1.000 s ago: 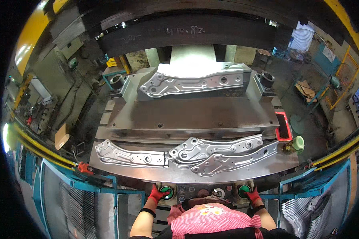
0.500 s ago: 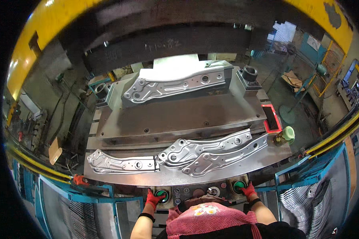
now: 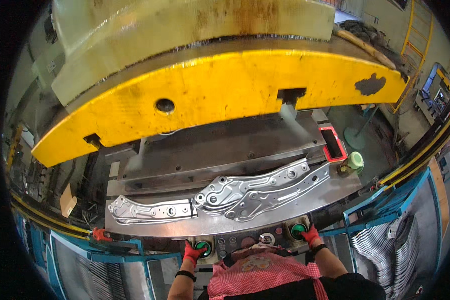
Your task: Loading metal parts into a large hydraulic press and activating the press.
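Note:
My left hand (image 3: 191,253), in a red glove, is at the left green push button (image 3: 203,247) on the control panel, fingers apart and touching the button's round housing. At the right green push button (image 3: 298,230) my right hand (image 3: 312,237), also red-gloved, rests the same way with its fingers spread. Neither hand holds anything. Beyond the panel, on the metal ledge, lie a short silver stamped metal part (image 3: 152,210), a stack of longer stamped parts (image 3: 252,186) and another long part (image 3: 282,197). The yellow-faced press ram (image 3: 225,82) is low over the bed and hides the die's back.
A red-framed dark tray (image 3: 333,144) and a pale green-lidded container (image 3: 355,160) stand at the ledge's right end. Blue-framed racks with stacked metal parts flank me, the right stack (image 3: 402,250) nearer. A yellow rail (image 3: 415,155) runs along the right.
The press ram has come down, bringing its yellow face across the view and covering the stamped part on the die. Both my hands stay at the green buttons.

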Motion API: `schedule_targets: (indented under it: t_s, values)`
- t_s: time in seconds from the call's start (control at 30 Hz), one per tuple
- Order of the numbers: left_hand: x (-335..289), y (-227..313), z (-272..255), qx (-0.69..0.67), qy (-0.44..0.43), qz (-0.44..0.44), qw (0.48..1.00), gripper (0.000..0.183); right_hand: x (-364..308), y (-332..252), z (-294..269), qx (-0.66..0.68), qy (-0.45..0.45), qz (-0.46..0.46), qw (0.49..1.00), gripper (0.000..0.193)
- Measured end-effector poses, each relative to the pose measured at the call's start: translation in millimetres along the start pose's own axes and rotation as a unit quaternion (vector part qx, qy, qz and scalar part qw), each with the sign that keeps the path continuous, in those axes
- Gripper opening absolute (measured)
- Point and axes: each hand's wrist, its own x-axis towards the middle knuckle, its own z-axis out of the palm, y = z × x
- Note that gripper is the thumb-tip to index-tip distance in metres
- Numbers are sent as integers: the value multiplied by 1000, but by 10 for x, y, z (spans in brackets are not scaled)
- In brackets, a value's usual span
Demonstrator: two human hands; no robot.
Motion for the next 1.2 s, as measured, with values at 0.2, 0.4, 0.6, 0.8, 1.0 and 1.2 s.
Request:
schedule_targets:
  t_s: [0.2, 0.4, 0.6, 0.8, 1.0, 1.2]
  values:
    - [-4, -5, -99, -100, -16, 58, 993, 139, 194, 218, 45, 40, -4, -50, 998, 117]
    - [-581, 343, -344, -192, 226, 61, 953, 96, -670, -856, -703, -64, 290, -118, 948, 106]
    - [-899, 1780, -1417, 159, 453, 247, 842, 84, -724, -2296, -1035, -301, 197, -440, 823, 98]
    - [-800, 4021, -1314, 317, 334, 543, 702, 69, -269, -2758, -793, -383, 47, -457, 801, 95]
    - [-221, 5400, -688, 396, 301, 609, 617, 62, -361, -2854, -780, -386, 34, -503, 773, 100]
    - [141, 5985, -520, 437, 220, 571, 660, 20, -157, -2648, -687, -410, 60, -513, 752, 99]
